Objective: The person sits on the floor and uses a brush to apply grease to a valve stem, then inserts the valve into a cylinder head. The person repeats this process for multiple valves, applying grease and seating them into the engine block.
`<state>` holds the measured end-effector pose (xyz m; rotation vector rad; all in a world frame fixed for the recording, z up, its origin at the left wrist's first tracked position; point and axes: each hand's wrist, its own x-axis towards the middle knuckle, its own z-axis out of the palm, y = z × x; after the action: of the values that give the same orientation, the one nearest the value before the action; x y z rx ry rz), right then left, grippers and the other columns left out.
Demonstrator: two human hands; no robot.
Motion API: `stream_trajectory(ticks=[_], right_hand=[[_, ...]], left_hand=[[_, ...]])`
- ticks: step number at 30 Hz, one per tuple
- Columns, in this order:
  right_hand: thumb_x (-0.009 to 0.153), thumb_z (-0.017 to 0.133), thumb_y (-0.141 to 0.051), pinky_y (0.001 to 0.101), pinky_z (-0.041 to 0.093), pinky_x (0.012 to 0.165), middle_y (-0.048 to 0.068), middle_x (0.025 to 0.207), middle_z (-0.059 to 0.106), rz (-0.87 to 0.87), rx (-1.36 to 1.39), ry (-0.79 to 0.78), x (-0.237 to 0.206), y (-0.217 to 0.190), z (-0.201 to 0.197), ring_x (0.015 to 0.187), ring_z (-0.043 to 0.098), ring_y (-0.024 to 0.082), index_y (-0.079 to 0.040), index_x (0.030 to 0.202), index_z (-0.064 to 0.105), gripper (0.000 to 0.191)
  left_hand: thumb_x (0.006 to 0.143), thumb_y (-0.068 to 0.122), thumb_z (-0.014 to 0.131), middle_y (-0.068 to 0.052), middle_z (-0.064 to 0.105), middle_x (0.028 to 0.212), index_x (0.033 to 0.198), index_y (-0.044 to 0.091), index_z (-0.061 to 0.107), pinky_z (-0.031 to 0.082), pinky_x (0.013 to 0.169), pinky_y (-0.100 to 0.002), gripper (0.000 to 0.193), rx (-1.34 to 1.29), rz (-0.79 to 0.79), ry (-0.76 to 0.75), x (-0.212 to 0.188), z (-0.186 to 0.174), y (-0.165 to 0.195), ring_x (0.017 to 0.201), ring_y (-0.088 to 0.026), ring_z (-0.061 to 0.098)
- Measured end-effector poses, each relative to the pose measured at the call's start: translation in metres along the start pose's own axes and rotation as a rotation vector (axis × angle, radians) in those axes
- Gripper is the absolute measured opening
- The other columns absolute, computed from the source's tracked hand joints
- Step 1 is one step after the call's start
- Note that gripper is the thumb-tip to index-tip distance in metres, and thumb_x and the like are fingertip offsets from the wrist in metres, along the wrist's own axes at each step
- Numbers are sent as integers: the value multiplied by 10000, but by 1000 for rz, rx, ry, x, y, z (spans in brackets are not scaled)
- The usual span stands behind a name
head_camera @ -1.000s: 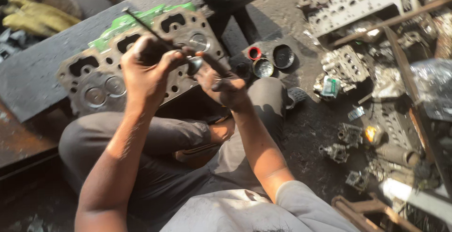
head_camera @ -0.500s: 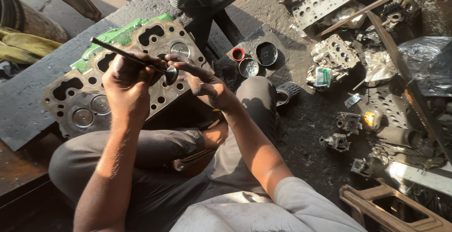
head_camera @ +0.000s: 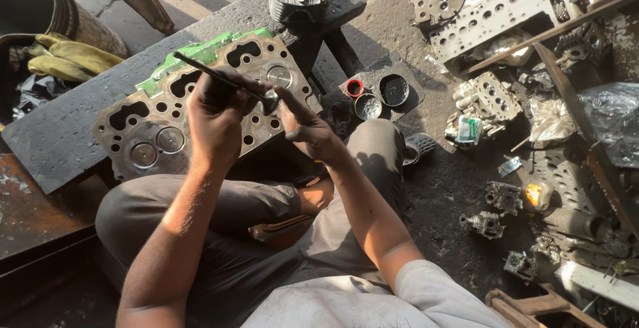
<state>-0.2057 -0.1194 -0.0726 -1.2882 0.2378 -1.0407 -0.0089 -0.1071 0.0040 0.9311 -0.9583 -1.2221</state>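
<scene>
My left hand is closed around the engine valve stem, held above the cylinder head. My right hand's fingertips pinch the valve's head. I'd keep the stem steady and work evenly around its face.

Yellow rag, small tins

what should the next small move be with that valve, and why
Probably lower the valve head-first into an open seat of the cylinder head. The left hand holds its stem tilted above the head, the right hand fingers its disc end, and two seats already hold valves.
</scene>
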Motion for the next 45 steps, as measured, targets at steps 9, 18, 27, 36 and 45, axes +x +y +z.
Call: stream_trajectory(ticks=[9,18,27,36,45], right_hand=[[772,468,13,357,513,1105,144,1257,652,349,-904,-215,-31,-5,-9,1212,653,308,-166,1313,735,630],[924,555,-145,491,528,899,320,1334,478,954,-1149,-430,-75,44,53,1030,652,465,-299,1493,529,590],[943,528,-126,549,496,746,256,823,650,596,-1233,-398,-101,101,22,836,654,429,9,797,620,219],[729,615,-47,508,518,653,283,782,625,541,-1180,-184,-103,115,16,755,642,462,17,746,586,72],[738,618,-40,488,492,581,261,738,624,732,-1215,12,-97,105,28,727,635,434,13,811,571,101]], left_hand=[[1024,-16,722,-106,716,1032,1128,-27,628,656,918,-351,140,-25,83,93,5,-13,23,972,-171,726],[971,33,785,-65,690,955,1107,-22,644,655,791,-305,204,-160,10,209,12,-25,36,857,-135,706],[953,15,752,-67,699,930,1048,-14,636,673,784,-309,153,-127,-31,258,16,-29,39,831,-145,731],[969,81,741,-67,685,931,1026,-14,646,666,797,-280,146,-90,-6,221,11,-30,59,842,-123,716],[1110,167,672,-50,668,1014,1153,14,608,565,790,-238,171,-323,-88,172,13,-50,59,920,-138,639]])
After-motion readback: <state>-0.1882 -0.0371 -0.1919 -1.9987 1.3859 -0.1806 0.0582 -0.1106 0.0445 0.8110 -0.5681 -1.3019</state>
